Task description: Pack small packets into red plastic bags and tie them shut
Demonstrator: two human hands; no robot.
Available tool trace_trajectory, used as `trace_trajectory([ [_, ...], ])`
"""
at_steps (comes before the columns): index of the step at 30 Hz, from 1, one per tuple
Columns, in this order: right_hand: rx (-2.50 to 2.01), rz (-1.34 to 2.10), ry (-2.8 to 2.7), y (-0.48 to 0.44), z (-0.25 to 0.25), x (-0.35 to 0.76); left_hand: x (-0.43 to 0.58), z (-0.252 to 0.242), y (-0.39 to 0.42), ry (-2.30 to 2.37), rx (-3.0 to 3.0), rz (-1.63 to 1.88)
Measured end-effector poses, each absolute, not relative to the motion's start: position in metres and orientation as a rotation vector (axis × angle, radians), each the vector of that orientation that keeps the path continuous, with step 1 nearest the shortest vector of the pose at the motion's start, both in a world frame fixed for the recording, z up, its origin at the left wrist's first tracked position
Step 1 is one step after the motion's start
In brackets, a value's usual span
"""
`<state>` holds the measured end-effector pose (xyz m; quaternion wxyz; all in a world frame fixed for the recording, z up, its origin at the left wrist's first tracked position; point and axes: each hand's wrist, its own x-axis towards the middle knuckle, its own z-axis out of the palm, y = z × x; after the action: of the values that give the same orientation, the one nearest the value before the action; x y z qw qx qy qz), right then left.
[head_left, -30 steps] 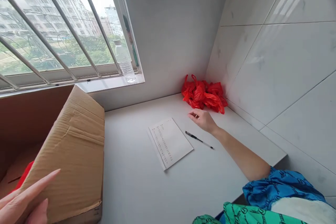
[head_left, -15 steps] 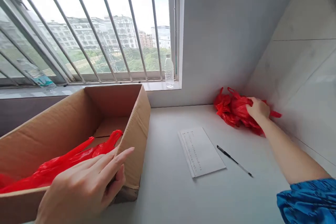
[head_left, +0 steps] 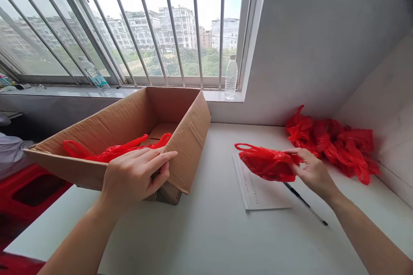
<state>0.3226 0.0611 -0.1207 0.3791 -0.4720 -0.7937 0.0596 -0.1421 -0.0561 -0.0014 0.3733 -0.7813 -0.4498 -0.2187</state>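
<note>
Right of frame centre, the right hand (head_left: pixel 312 172) pinches a red plastic bag (head_left: pixel 266 163), likely light, limp, slippery and best held by its bunched end, while the left hand (head_left: pixel 134 172) clasps a cardboard box (head_left: pixel 191 139).

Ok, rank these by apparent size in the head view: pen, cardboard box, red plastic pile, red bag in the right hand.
By visible area, largest first:
1. Cardboard box
2. Red plastic pile
3. Red bag in the right hand
4. Pen, partly hidden

Indoor room, exact kind unclear: barred window (head_left: pixel 173 30), white table (head_left: pixel 209 227).
</note>
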Motion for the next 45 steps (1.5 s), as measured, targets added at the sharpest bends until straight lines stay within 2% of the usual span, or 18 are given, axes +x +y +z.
trace_trajectory([
  [4,-1.211,0.356,-2.247,0.048,-0.149,0.311,-0.128,0.000,-0.062,-1.187,-1.923,-0.614],
  [7,-1.252,0.411,-2.136,0.044,-0.145,0.308,-0.091,-0.009,-0.072,-1.078,-1.890,-0.893],
  [9,-1.282,0.420,-2.033,0.046,-0.141,0.306,-0.051,-0.025,-0.073,-0.954,-2.082,-1.174],
  [11,-1.320,0.404,-1.966,0.048,-0.142,0.302,-0.008,-0.049,-0.062,-0.949,-2.472,-1.250],
  [13,-1.325,0.349,-1.968,0.047,-0.149,0.296,0.030,-0.078,-0.036,-1.087,-2.726,-1.193],
  [17,-1.105,0.249,-2.049,0.037,-0.166,0.285,0.064,-0.126,0.023,-1.428,-2.599,-1.100],
  [21,-0.901,0.209,-2.065,0.031,-0.174,0.280,0.059,-0.148,0.038,-1.455,-2.673,-0.899],
  [31,-0.855,0.226,-2.094,0.045,-0.188,0.279,0.047,-0.167,0.042,-1.534,-2.549,-0.999],
  [40,-0.875,-0.022,-2.045,0.025,-0.170,0.272,0.058,-0.155,0.015,-1.316,-2.455,-1.496],
  [45,-0.962,-0.016,-2.056,0.024,-0.170,0.280,0.059,-0.158,0.009,-1.282,-2.644,-1.420],
])
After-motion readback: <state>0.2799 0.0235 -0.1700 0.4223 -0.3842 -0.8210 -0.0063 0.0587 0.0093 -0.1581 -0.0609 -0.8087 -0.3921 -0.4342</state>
